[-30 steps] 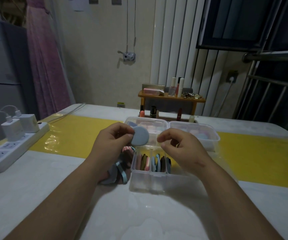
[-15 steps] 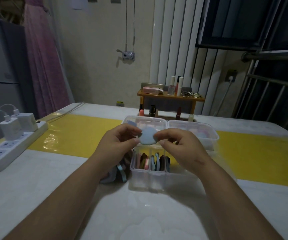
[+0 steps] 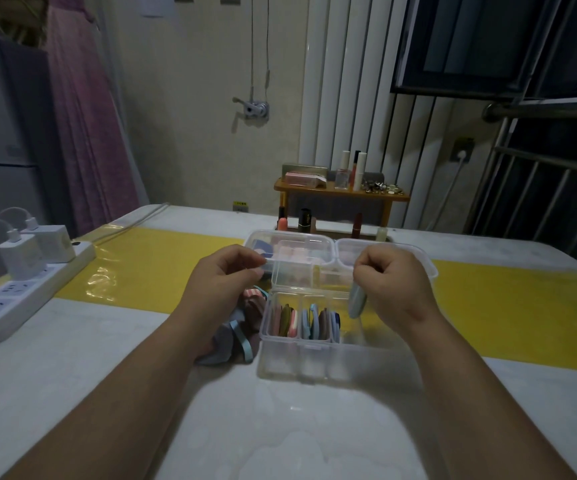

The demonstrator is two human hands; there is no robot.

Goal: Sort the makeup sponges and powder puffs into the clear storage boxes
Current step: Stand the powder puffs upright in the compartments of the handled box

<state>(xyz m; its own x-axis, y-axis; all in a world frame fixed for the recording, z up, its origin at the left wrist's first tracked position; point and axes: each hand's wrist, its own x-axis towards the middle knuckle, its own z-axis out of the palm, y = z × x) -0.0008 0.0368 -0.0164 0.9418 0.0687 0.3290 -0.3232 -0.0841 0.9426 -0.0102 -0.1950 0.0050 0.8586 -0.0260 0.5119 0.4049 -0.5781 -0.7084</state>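
The right hand (image 3: pixel 392 285) pinches a pale blue powder puff (image 3: pixel 357 301) edge-on, hanging down over the right end of the nearest clear storage box (image 3: pixel 315 327). That box stands on the white desk (image 3: pixel 72 358) and holds puffs on edge in its compartments (pink, olive, blue and brown ones). The left hand (image 3: pixel 224 282) hovers at the box's 10 o'clock with fingers curled in and thumb meeting forefinger; whether it holds anything I cannot tell. Loose puffs (image 3: pixel 238 327) lie in a heap on the desk just beside the box at its 9 o'clock, under the left wrist. Two more clear boxes (image 3: pixel 315 251) sit at 12 o'clock, touching the near one. A power strip (image 3: pixel 20 296) lies well apart at 9 o'clock.
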